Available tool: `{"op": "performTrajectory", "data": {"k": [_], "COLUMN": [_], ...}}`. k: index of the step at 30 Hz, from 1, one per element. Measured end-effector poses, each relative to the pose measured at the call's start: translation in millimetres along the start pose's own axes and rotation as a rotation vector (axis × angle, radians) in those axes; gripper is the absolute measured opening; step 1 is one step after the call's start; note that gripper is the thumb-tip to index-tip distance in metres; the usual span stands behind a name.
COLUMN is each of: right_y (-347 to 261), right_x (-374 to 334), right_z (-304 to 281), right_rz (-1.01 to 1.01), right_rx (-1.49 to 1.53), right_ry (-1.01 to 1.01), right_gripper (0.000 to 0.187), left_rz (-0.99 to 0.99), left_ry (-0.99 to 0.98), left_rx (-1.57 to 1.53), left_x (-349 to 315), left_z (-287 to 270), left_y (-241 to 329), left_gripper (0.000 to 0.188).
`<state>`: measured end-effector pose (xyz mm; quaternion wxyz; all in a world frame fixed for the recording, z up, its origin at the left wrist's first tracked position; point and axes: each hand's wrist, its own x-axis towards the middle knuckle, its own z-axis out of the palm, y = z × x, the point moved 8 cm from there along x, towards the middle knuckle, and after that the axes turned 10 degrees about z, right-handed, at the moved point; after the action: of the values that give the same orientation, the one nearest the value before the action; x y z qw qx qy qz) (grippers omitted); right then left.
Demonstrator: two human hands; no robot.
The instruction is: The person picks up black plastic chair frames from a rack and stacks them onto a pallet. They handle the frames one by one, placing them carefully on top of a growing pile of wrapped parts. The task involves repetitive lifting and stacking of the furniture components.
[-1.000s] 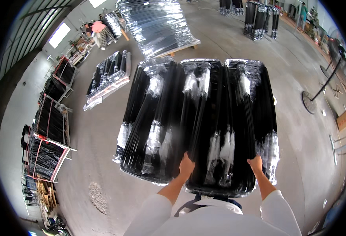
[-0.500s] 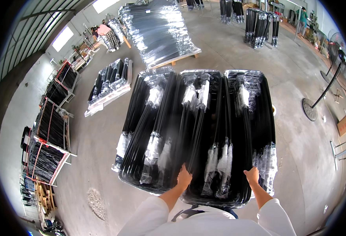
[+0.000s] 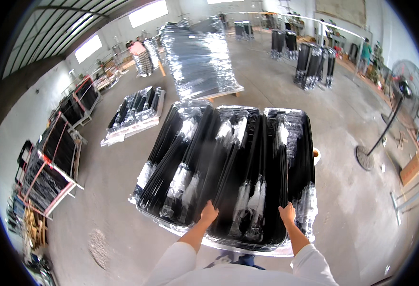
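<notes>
Below me lie stacks of black rectangular tubular frames with rounded corners, side by side, with thin black rods and clear plastic wrap on them. My left hand is closed on the left side of the middle black frame, near its front end. On the opposite side of that frame, my right hand is closed round the black tubing. Between my hands lie plastic-wrapped rod ends. Another black frame stack is left of my left hand, and a third stack is at the right. My fingertips are partly hidden.
A tall plastic-wrapped stack stands on a pallet ahead. Left of it sits a low wrapped pallet load. Racks of black parts line the left side. A pedestal fan and a cardboard box stand at the right.
My view has tilted up, so the far room shows more. Both hands keep their grip on the middle frame, which appears slightly further left in the picture.
</notes>
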<state>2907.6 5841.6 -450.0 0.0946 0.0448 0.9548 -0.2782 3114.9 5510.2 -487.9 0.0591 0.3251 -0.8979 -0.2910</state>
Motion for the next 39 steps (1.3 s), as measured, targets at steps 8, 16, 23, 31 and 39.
{"op": "performTrajectory", "data": {"k": [8,16,23,31,39], "right_y": [-80.6,-206.7,-291.9,-347.8,-385.3], "right_x": [-100.1,-320.0,-475.0,-592.9,-681.1], "right_z": [-20.0,96.9,202.2,297.9,432.6], "right_rz": [-0.416,-0.777,-1.104,-1.167,-1.227], "right_rx": [0.111,0.287,0.32,-0.032,-0.695], "right_ry": [0.293,-0.285,-0.482,-0.912,-1.415], "right_gripper": [0.051,0.033,0.031,0.043,0.048], "left_rz": [0.374,0.103,0.025,-0.17,-0.162], "left_ry": [0.095,-0.171,0.384,0.497,0.185], "left_rx": [0.035,-0.608,-0.59,-0.774,-0.854], "left_x": [-141.1,-232.6,-308.1,-349.5,-324.8], "left_z": [-41.0,-106.7,-215.4,-219.2,-258.9], "left_y": [7.7,-134.3,-293.3,-383.4,-470.8], "left_gripper": [0.066,0.031,0.022,0.024,0.025]}}
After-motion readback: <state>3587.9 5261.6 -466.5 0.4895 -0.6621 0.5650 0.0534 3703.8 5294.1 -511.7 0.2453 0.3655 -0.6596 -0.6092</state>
